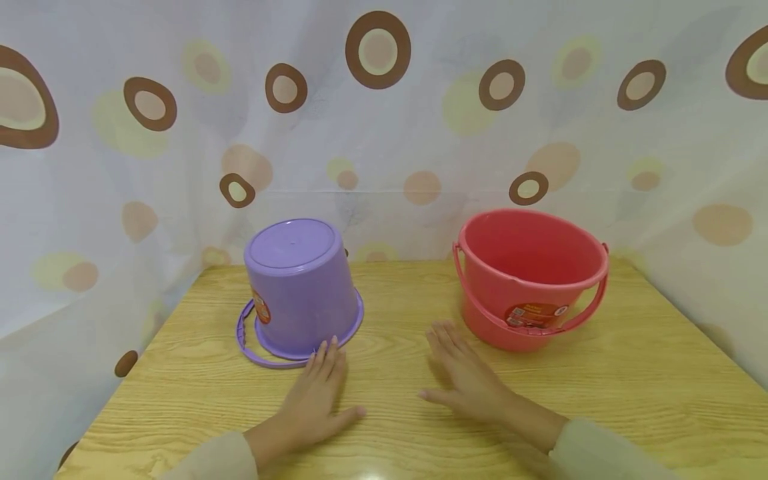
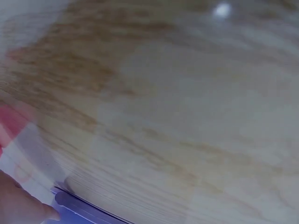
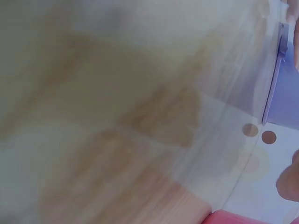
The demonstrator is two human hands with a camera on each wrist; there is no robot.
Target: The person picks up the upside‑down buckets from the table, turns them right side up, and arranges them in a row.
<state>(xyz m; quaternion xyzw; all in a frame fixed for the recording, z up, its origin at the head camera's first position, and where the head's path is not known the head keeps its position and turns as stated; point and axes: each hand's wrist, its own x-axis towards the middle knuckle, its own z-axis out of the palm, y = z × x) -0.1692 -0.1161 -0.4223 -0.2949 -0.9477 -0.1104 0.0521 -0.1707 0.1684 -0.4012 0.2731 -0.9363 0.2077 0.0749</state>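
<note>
A purple bucket (image 1: 303, 287) stands upside down at the left of the table, its handle (image 1: 270, 363) lying around its near rim. My left hand (image 1: 313, 403) has its fingers stretched forward, fingertips right at the bucket's near rim, thumb spread to the right. In the left wrist view the purple rim (image 2: 88, 207) shows beside part of that hand (image 2: 23, 205). My right hand (image 1: 471, 383) is held with straight fingers and thumb apart, in front and left of an upright red bucket (image 1: 528, 293). The red bucket's handle (image 1: 480, 307) hangs down its front, across a label.
The wood-grain table (image 1: 396, 300) carries both buckets, with a gap between them. A pale curtain (image 1: 408, 147) with brown and yellow rounded spots hangs behind the table and along both sides.
</note>
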